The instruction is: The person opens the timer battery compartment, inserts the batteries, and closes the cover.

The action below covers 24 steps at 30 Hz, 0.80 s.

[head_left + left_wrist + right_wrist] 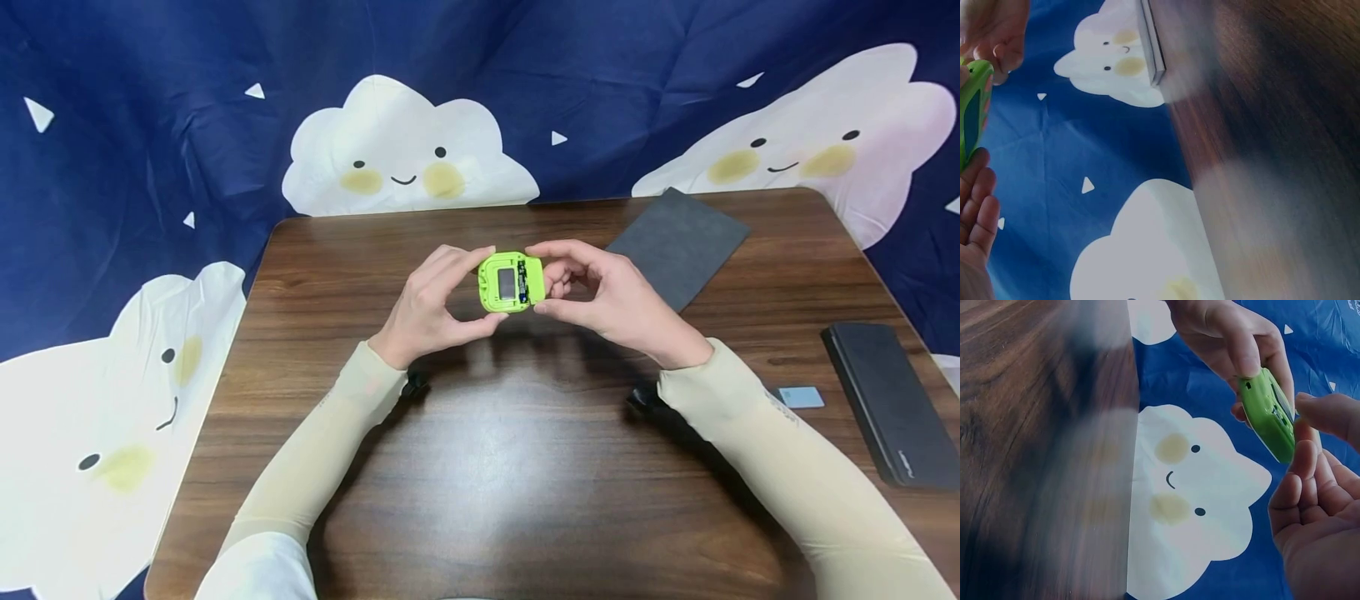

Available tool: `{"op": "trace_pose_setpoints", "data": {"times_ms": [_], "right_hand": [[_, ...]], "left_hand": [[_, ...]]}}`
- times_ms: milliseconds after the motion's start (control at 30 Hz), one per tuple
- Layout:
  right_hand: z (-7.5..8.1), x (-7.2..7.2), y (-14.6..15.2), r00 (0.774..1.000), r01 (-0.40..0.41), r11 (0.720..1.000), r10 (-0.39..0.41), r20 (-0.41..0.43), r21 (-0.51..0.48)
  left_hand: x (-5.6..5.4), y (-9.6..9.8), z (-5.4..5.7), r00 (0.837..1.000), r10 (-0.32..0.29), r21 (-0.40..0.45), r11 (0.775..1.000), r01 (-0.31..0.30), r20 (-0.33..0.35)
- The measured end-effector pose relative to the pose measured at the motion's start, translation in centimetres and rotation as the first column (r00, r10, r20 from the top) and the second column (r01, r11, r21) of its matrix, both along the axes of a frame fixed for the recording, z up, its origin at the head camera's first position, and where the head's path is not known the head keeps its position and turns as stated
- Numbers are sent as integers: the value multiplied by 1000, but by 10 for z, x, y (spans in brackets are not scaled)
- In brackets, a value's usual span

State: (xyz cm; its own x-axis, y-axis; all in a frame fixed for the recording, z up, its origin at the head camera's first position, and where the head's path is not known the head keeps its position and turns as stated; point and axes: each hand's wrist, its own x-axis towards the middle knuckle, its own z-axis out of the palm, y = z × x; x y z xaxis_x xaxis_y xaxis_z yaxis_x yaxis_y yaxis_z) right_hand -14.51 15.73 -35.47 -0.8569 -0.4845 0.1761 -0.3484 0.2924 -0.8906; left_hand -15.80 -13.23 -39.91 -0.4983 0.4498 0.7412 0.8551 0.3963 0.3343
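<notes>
Above the table, a small bright green electronic device (pixel 487 287) has its back turned up, showing a grey rectangle and a dark battery (pixel 522 282) in an uncovered slot. My left hand (pixel 431 304) pinches its top and bottom edges between forefinger and thumb. At the device's right side, my right hand (pixel 607 292) pinches a lighter green battery cover (pixel 536 279) that lies right beside the slot. Whether the cover touches the device cannot be told. The left wrist view shows a dark panel (pixel 972 122) on the device; the right wrist view shows its green edge (pixel 1266 422).
On the brown wooden table (pixel 495 467), a dark grey sheet (pixel 678 246) lies at the back right. Further right are a light blue card (pixel 800 397) and a long black case (pixel 892 404). Behind the table hangs a blue cloth (pixel 600 75) with clouds.
</notes>
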Motion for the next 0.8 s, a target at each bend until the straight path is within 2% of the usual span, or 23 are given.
{"op": "trace_pose_setpoints", "data": {"times_ms": [800], "right_hand": [[-12,-1,-10,995,36,999,-37,-87,-3]], "left_hand": [[3,1,3,1000,-16,52,999,15,15]]}}
